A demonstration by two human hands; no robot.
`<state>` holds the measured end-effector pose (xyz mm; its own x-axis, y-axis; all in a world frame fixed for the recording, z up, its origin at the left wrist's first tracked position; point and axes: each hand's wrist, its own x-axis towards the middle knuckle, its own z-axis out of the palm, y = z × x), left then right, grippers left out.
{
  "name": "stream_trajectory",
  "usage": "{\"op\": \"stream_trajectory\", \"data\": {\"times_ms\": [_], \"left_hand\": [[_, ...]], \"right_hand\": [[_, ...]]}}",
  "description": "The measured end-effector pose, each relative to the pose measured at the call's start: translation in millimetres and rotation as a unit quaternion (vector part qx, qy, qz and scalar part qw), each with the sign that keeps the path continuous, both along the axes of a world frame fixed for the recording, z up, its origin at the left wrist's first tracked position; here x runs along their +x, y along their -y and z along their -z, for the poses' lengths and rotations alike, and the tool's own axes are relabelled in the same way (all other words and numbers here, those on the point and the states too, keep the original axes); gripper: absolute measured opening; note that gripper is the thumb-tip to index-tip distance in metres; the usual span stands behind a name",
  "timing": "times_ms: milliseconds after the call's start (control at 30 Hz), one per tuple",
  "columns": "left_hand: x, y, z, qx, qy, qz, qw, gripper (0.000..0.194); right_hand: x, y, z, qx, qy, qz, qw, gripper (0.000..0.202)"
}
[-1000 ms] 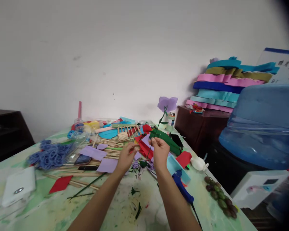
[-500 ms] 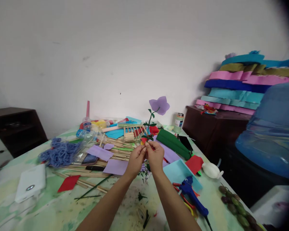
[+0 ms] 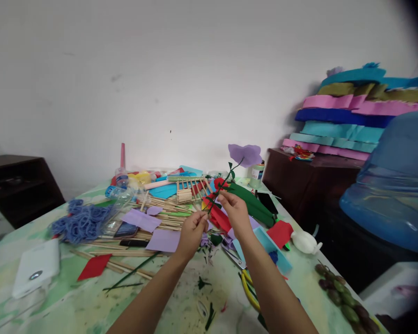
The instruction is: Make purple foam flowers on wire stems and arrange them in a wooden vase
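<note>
A purple paper flower (image 3: 244, 155) on a dark green stem with small leaves tilts up to the right above the table. Its lower stem end is pinched by my left hand (image 3: 192, 233). Higher up, beside a leaf, my right hand (image 3: 235, 212) has thumb and fingertips closed on the stem. Below the hands lie yellow-handled scissors (image 3: 250, 290), partly covered by my right forearm, and purple and green paper scraps (image 3: 209, 253). Behind my right hand is a roll of green paper (image 3: 256, 207).
Wooden sticks (image 3: 170, 218), purple paper (image 3: 163, 240) and blue yarn (image 3: 80, 221) spread left. A white device (image 3: 36, 268) sits front left. Right are a light blue tray (image 3: 282, 260), red paper (image 3: 280, 233), grapes (image 3: 341, 294) and a large water bottle (image 3: 390, 185).
My hands have moved apart, the right one up along the stem. The flower has shifted right and tilted. The scissors show more, while the blue glue gun is now mostly behind my right forearm.
</note>
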<state>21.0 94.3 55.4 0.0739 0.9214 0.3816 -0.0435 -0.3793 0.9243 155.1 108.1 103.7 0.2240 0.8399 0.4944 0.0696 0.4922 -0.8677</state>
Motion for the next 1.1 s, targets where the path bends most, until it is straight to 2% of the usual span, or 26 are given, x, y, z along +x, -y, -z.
{"op": "stream_trajectory", "data": {"times_ms": [67,233,300,433,500,533,600,667,733,833,900,1000,1100], "left_hand": [[2,2,0.7,-0.007,0.0,0.004,1.0,0.025],[5,4,2.4,-0.017,0.003,-0.008,1.0,0.026],[7,4,5.0,-0.029,0.008,0.012,0.999,0.028],[2,-1,13.4,-0.073,0.022,0.092,0.993,0.041],[-7,-5,15.2,-0.089,0.033,0.089,0.991,0.05],[-12,-8,14.0,-0.089,0.035,0.067,0.993,0.053],[-22,-12,6.3,-0.058,0.02,-0.006,0.998,0.052],[-28,-15,-8.5,0.015,-0.013,-0.083,0.996,0.042],[-28,-17,-26.7,0.092,-0.053,-0.105,0.989,0.03],[-20,-19,-48.9,0.13,-0.078,-0.064,0.986,0.021],[-15,-19,-55.7,0.122,-0.076,-0.026,0.989,0.019],[-11,-19,-56.0,0.105,-0.059,0.007,0.993,0.017],[-12,-18,-52.5,0.094,-0.016,0.001,0.995,0.017]], "right_hand": [[-2,-5,0.1,-0.004,-0.019,-0.027,0.999,0.03],[-3,-3,-0.2,0.018,0.0,-0.007,1.0,0.02],[-2,0,-1.2,0.021,0.013,-0.003,1.0,0.018],[3,2,-2.7,0.071,0.124,0.059,0.988,0.016],[7,3,-2.6,0.099,0.186,0.089,0.974,0.016],[9,3,-2.3,0.105,0.204,0.095,0.969,0.016],[11,4,-1.2,0.112,0.232,0.101,0.961,0.016],[11,5,0.4,0.12,0.257,0.102,0.954,0.016],[7,6,2.6,0.131,0.274,0.094,0.948,0.015],[0,8,6.1,0.14,0.285,0.079,0.945,0.015],[-5,10,7.8,0.137,0.29,0.074,0.944,0.016],[-11,11,8.5,0.129,0.301,0.075,0.942,0.017],[-13,13,8.2,0.121,0.309,0.07,0.941,0.017]]}}
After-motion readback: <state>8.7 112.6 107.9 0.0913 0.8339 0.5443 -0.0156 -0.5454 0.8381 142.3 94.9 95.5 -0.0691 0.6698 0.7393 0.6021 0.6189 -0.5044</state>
